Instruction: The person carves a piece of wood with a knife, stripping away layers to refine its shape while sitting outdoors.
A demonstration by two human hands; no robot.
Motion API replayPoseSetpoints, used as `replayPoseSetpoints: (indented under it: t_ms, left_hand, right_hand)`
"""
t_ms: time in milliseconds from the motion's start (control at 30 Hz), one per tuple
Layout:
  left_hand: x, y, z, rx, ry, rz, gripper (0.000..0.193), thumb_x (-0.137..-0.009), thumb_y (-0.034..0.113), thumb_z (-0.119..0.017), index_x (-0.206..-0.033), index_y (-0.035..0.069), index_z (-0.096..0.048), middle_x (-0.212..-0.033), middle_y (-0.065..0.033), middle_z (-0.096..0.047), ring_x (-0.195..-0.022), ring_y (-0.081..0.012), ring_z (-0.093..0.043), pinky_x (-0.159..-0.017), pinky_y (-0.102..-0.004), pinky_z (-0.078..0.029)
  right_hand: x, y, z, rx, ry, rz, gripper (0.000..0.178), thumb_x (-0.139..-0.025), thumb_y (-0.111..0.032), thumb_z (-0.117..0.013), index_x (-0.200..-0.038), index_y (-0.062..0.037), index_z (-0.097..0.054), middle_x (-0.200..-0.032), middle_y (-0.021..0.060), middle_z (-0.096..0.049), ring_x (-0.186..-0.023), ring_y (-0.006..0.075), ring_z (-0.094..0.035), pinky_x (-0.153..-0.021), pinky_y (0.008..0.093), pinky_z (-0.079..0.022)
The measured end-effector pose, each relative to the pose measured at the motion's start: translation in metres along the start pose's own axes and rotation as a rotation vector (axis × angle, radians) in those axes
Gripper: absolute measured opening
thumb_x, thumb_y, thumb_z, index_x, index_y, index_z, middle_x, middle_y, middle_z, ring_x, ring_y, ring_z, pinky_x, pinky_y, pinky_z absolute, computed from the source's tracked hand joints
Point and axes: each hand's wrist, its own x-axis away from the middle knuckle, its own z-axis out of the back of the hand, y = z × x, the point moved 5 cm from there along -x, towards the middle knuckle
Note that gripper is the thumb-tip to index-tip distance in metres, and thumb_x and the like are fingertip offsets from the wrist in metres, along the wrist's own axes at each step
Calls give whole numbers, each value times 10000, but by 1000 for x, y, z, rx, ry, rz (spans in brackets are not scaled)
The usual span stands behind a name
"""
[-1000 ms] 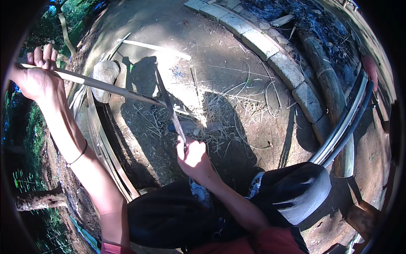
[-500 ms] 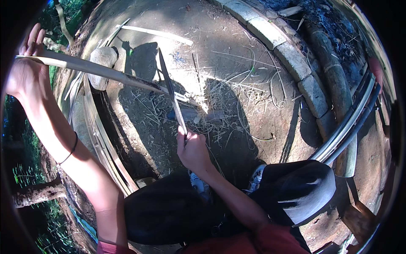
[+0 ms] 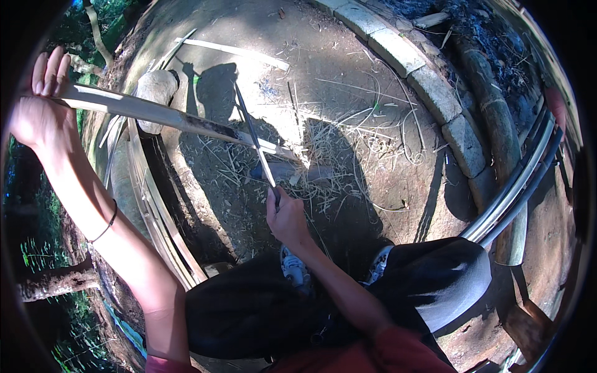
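Seen from above, a seated person works a long bamboo strip [image 3: 155,113] over bare, sunlit dirt ground [image 3: 348,81]. The left hand [image 3: 38,109], raised far out to the left, closes around the strip's outer end, fingers [image 3: 51,69] pointing up. The right hand [image 3: 287,217], low and near the knees, grips the handle of a long knife [image 3: 255,143] whose blade crosses the strip's far end, touching it. The hands are well apart. Dry shavings [image 3: 323,161] litter the ground beneath. More split strips [image 3: 155,211] lie piled at the left, and a curved stone curb [image 3: 429,81] rims the yard.
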Motion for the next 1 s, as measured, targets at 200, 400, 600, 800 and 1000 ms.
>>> replayPoseSetpoints:
  t_ms: [200,400,600,800,1000]
  left_hand:
    - [0,3,15,216,41,98,433,-950,392,-438,-674,130,-233,-565,1,-244,-488,-103,-256,-451,-238,-229]
    - [-8,-5,25,207,-151,78,421,-960,398,-400,-676,124,-251,-565,0,-256,-480,-101,-262,-465,-226,-288]
    - [18,20,-4,133,29,66,430,-980,377,-404,-658,128,-266,-561,3,-258,-475,-94,-262,-477,-213,-316]
    - [-3,8,7,388,-305,96,429,-965,312,-451,-620,143,-260,-533,26,-249,-462,-77,-229,-432,-208,-209]
    - [25,25,-18,78,56,29,381,-986,332,-327,-675,111,-319,-550,18,-262,-478,-77,-256,-482,-179,-295]
  right_hand:
    - [10,-30,-3,75,-15,55,226,-971,-147,-520,-857,36,-587,-518,174,-532,-459,359,-571,-436,426,-430]
    - [23,-94,15,-39,-33,219,209,-967,-154,-533,-909,44,-569,-507,157,-526,-435,343,-569,-424,412,-445]
    - [17,-53,2,78,-47,81,395,-970,-155,-505,-1171,185,-522,-515,224,-550,-422,361,-565,-410,450,-446]
    - [2,-16,12,86,-48,-19,370,-987,-180,-468,-1136,151,-543,-579,267,-562,-462,414,-556,-460,489,-452]
    - [17,-45,9,63,-43,32,295,-978,-166,-480,-1086,101,-543,-578,247,-567,-546,436,-593,-526,526,-461]
